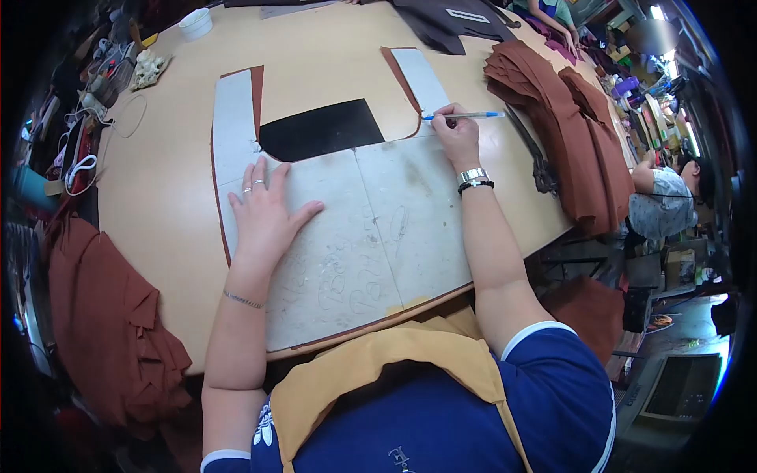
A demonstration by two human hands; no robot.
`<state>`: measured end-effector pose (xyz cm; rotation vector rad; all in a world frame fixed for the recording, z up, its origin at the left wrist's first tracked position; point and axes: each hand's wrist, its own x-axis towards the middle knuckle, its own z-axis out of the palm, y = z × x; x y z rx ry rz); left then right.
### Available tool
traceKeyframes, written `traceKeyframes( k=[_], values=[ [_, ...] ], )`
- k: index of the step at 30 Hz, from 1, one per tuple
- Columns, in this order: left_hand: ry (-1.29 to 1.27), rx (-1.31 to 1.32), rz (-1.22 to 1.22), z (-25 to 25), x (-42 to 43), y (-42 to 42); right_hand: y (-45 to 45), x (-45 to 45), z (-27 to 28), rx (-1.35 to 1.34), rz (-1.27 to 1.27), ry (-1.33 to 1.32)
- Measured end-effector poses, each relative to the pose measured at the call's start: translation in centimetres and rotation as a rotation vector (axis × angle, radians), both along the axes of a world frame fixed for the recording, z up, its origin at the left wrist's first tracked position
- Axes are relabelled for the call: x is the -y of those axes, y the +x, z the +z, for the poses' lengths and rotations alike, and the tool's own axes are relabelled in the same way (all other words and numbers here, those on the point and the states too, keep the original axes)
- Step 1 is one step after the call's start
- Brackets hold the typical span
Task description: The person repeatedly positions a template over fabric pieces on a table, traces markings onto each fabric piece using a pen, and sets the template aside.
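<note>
My left hand (pixel 266 206) lies flat with fingers spread on a large grey-white pattern template (pixel 339 252) marked with handwriting. Between the fingers of my right hand (pixel 457 132) is a pen (pixel 479 115) with a blue cap end, its tip at the inner corner of the template's right strap. Reddish-brown fabric (pixel 257 102) lies under the template and shows along its edges. A black piece (pixel 319 128) lies on the table in the gap between the two straps, close to the neckline curve.
Scissors (pixel 536 162) lie right of my right arm, beside stacked brown fabric (pixel 552 126). More brown fabric (pixel 102 315) hangs at the table's left edge. A white tub (pixel 195 24) stands at the back left. A person (pixel 666 193) sits at the right; another person's arm (pixel 552 20) reaches over purple cloth.
</note>
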<state>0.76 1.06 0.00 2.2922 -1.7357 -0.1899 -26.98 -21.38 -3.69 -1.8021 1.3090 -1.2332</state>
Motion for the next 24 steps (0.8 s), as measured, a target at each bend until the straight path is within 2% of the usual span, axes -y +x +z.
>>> traceKeyframes(
  k=[12,14,18,21,23,24],
  values=[
    [-0.014,0.032,-0.009,-0.2,-0.2,0.1,0.5,-0.6,0.8,-0.065,0.014,-0.011],
    [-0.001,0.016,-0.006,-0.1,-0.2,0.0,-0.4,0.9,-1.2,0.03,0.018,0.015],
    [0.015,-0.01,-0.025,1.2,-0.2,0.0,-1.5,-1.6,1.3,0.408,0.049,0.198],
    [-0.021,-0.04,-0.04,0.3,-0.3,0.3,-5.7,-5.0,0.7,-0.2,-0.097,-0.152],
    [-0.006,-0.042,-0.068,0.3,-0.5,0.5,-8.1,-8.5,1.6,-0.455,-0.132,-0.156],
    [0.003,-0.037,-0.081,0.2,-0.6,0.4,-9.0,-9.9,2.6,-0.442,-0.113,-0.042]
  ],
)
